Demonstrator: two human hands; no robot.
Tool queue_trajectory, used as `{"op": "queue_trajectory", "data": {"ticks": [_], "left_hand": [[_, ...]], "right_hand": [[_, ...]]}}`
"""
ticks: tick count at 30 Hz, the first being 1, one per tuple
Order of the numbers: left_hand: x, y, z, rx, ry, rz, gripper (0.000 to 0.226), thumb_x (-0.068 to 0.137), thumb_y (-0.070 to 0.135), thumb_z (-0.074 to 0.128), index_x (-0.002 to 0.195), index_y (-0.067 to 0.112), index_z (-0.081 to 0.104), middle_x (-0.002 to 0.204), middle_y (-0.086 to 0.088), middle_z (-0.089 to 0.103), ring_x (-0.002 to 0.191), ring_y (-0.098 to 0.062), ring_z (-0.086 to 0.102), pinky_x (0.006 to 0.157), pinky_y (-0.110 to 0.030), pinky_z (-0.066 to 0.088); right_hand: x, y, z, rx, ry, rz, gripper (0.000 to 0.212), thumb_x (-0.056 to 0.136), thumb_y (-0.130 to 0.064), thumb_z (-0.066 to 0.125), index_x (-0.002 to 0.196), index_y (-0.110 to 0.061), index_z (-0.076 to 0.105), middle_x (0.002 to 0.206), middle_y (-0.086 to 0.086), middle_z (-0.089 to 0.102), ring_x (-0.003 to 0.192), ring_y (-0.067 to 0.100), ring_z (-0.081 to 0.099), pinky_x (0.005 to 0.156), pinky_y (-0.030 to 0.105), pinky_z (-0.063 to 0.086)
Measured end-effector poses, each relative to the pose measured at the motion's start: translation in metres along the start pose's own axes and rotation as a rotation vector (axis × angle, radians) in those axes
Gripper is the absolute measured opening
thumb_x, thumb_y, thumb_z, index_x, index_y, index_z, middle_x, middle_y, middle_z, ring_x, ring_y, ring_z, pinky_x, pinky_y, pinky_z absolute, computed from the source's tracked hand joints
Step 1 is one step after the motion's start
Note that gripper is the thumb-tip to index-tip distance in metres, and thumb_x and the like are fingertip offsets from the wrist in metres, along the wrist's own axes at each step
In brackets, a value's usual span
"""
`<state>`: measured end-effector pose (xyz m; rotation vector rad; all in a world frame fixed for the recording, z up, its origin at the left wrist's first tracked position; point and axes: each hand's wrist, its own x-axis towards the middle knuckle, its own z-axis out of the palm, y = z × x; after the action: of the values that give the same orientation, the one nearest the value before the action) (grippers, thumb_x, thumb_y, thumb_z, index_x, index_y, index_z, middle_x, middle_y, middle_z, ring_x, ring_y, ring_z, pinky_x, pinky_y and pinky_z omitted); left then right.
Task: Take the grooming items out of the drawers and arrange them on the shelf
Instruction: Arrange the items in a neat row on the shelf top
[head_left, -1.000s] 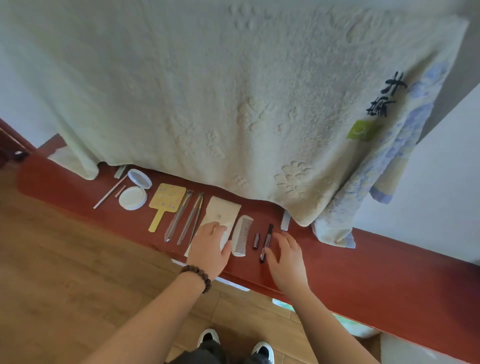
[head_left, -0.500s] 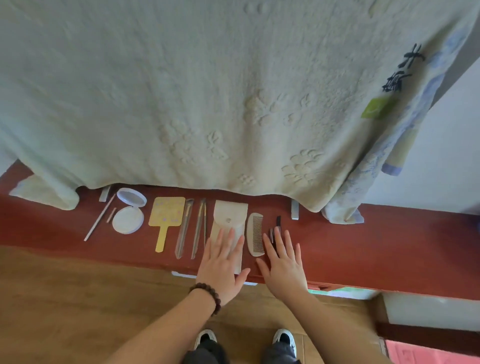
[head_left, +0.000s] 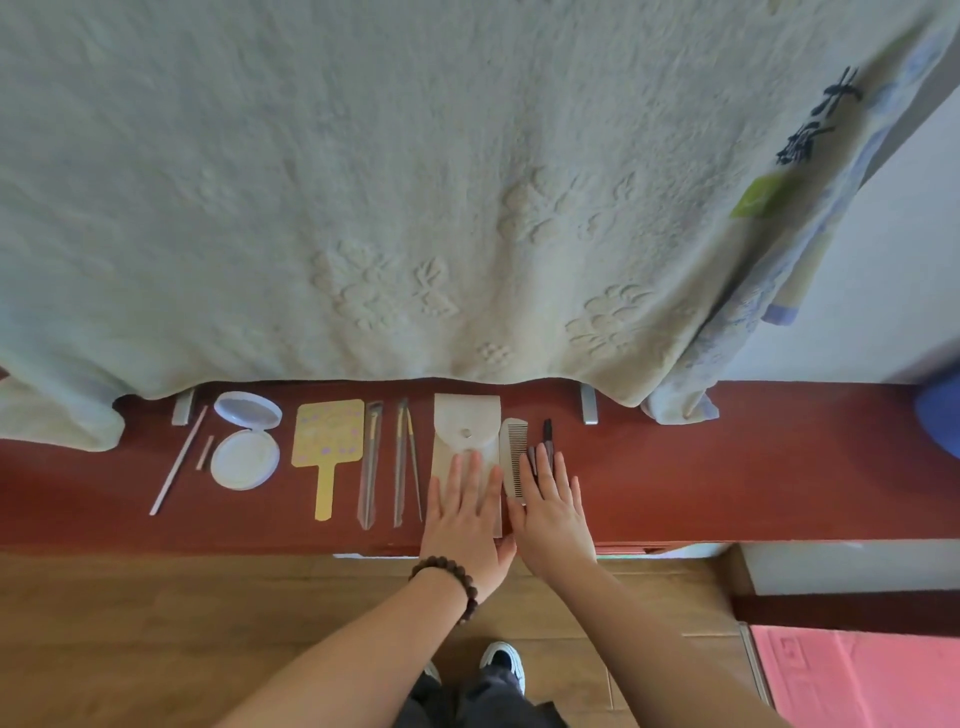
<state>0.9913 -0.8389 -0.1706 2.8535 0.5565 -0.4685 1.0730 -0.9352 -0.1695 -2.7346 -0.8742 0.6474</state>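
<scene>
1. Red wooden shelf (head_left: 727, 467) runs across mid-frame; the grooming items lie in a row on it, long axes pointing away from the person.
2. Left hand (head_left: 465, 512) flat, fingers straight, pressing the white pouch (head_left: 466, 431). It grips nothing.
3. Right hand (head_left: 550, 512) flat too, fingers over the comb (head_left: 514, 457) and the dark pencil (head_left: 547, 434) at centre frame.
4. Judgement: final squaring-up; the right hand is nearer the comb and pencil.
5. Towel (head_left: 415, 182) hides the shelf's back edge. No drawers in view. The small dark piece beside the pencil is unclear.

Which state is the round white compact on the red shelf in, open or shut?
Open. The round white compact lies flat on the shelf, its lid swung back beside its base, both insides showing.
</scene>
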Motion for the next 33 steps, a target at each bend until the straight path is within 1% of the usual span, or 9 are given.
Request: {"op": "queue_trajectory", "data": {"ticks": [5,9,13,21,25,27,28,31,33], "left_hand": [[0.0,0.003,0.0,0.013,0.007,-0.015,0.08,0.092,0.064,0.017,0.142,0.021,-0.029,0.151,-0.007,-0.036,0.137,-0.028,-0.035,0.115,-0.051,-0.013],[0.001,0.008,0.002,0.009,0.032,0.019,0.076,0.092,0.063,0.022,0.146,0.029,-0.021,0.152,-0.004,-0.034,0.139,-0.026,-0.034,0.115,-0.057,-0.011],[0.002,0.011,0.004,0.035,0.019,0.018,0.077,0.092,0.062,0.022,0.145,0.028,-0.022,0.152,-0.003,-0.034,0.139,-0.027,-0.032,0.114,-0.059,-0.01],[0.002,0.01,0.004,0.023,0.027,0.023,0.077,0.093,0.06,0.024,0.148,0.027,-0.018,0.152,-0.002,-0.033,0.139,-0.026,-0.033,0.114,-0.059,-0.012],[-0.001,0.005,0.001,-0.014,0.058,0.041,0.074,0.094,0.059,0.022,0.147,0.029,-0.019,0.151,-0.001,-0.034,0.14,-0.023,-0.031,0.116,-0.054,-0.01],[-0.005,-0.003,0.002,-0.035,0.109,0.032,0.071,0.093,0.058,0.02,0.147,0.03,-0.017,0.155,-0.002,-0.026,0.143,-0.024,-0.023,0.119,-0.051,-0.003],[-0.008,-0.008,0.0,-0.033,0.142,-0.001,0.07,0.093,0.057,0.019,0.148,0.028,-0.012,0.157,-0.005,-0.016,0.145,-0.026,-0.013,0.119,-0.05,0.004],[-0.023,-0.031,-0.005,-0.097,0.172,-0.163,0.068,0.091,0.054,0.021,0.15,0.021,0.01,0.157,-0.013,0.018,0.145,-0.032,0.015,0.114,-0.051,0.022],[-0.032,-0.047,-0.01,-0.097,0.194,-0.207,0.066,0.091,0.052,0.024,0.147,0.018,0.021,0.153,-0.015,0.031,0.141,-0.035,0.026,0.11,-0.053,0.029]], "right_hand": [[0.0,0.001,-0.004,0.018,-0.034,-0.003,0.057,0.102,-0.039,0.015,0.151,-0.021,-0.007,0.158,-0.002,-0.021,0.144,0.017,-0.024,0.118,0.037,-0.011],[0.002,0.012,-0.007,-0.008,-0.038,-0.012,0.057,0.101,-0.042,0.015,0.152,-0.024,-0.006,0.158,-0.002,-0.02,0.144,0.017,-0.023,0.119,0.04,-0.008],[0.002,0.017,-0.011,-0.015,-0.062,-0.051,0.057,0.101,-0.042,0.015,0.151,-0.024,-0.006,0.159,-0.004,-0.018,0.145,0.014,-0.021,0.118,0.04,-0.009],[-0.002,0.02,-0.014,-0.029,-0.065,-0.103,0.057,0.101,-0.045,0.016,0.151,-0.027,-0.006,0.159,-0.01,-0.015,0.144,0.009,-0.02,0.119,0.044,-0.009],[-0.003,0.023,-0.015,-0.033,-0.055,-0.112,0.058,0.101,-0.044,0.017,0.151,-0.027,-0.008,0.158,-0.007,-0.019,0.143,0.01,-0.023,0.118,0.042,-0.01],[-0.006,0.021,-0.016,-0.029,-0.026,-0.115,0.057,0.102,-0.043,0.018,0.151,-0.027,-0.006,0.158,-0.006,-0.019,0.142,0.011,-0.024,0.117,0.04,-0.012],[-0.007,0.018,-0.017,-0.027,-0.009,-0.12,0.057,0.102,-0.042,0.018,0.151,-0.027,-0.006,0.158,-0.006,-0.019,0.142,0.011,-0.025,0.116,0.039,-0.013],[-0.01,-0.002,-0.016,-0.021,0.027,-0.153,0.056,0.102,-0.041,0.017,0.151,-0.028,-0.007,0.155,-0.007,-0.022,0.141,0.012,-0.027,0.115,0.038,-0.015],[-0.012,-0.02,-0.012,-0.061,0.022,-0.183,0.057,0.102,-0.042,0.015,0.149,-0.029,-0.013,0.153,-0.006,-0.028,0.141,0.015,-0.029,0.115,0.038,-0.017]]}}
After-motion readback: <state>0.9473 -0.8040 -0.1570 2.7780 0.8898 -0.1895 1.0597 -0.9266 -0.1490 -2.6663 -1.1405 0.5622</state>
